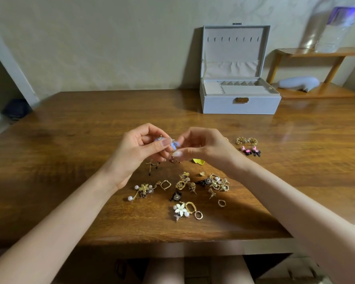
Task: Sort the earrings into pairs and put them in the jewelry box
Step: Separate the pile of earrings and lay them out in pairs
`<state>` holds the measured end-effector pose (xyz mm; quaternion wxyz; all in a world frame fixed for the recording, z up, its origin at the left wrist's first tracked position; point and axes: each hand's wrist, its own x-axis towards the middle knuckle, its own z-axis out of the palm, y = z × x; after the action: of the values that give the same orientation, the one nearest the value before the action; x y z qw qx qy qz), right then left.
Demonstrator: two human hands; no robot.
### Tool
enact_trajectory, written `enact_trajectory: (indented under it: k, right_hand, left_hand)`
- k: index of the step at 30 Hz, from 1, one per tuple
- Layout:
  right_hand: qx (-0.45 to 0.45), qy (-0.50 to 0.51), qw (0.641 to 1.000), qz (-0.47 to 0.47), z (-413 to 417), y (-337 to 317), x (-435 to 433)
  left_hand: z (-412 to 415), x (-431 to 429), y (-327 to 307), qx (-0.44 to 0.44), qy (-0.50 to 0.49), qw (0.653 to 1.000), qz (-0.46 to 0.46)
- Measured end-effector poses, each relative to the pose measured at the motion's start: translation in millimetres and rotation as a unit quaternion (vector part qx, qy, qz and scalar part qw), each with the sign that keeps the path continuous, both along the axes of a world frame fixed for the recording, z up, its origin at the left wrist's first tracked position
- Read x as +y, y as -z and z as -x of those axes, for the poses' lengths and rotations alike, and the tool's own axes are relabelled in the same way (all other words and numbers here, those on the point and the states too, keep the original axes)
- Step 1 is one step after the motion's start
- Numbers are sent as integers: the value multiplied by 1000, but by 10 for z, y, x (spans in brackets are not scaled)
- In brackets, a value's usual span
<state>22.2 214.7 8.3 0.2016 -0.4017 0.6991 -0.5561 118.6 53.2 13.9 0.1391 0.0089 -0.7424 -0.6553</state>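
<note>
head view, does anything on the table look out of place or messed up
Nothing looks damaged or spilled. The jewelry box stands upright with its lid open. The unsorted earrings lie in a tangled heap. One oddity: a small yellow piece by the right hand, mostly hidden, unlike the metal earrings.

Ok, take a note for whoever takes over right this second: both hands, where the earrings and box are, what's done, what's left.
Left hand: grip pinches the pale blue earrings above the table.
Right hand: pinches them from the other side.
Jewelry box: open at the table's far side; no earrings visible inside.
Done: gold pair and pink-and-black bow pair lie apart, right of the hands.
Left: match the loose pile below the hands, then box every pair.
</note>
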Motion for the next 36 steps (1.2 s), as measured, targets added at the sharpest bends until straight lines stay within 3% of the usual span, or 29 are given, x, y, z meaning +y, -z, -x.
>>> enact_trajectory:
  k: [17,29,33,36]
  right_hand:
    - [-52,5,996,76,-17,-66,-190]
    - [90,59,991,76,-66,-182,-538]
    - [133,68,988,46,-14,-186,-596]
    - [197,44,979,3,-37,-153,-646]
  left_hand:
    - [-67,-91,-5,-24,-13,999,41]
    - [-214,-391,-141,-59,-21,997,35]
    - [-288,-575,-139,-76,-57,992,86]
    - [-322,-639,-110,-78,-102,976,175]
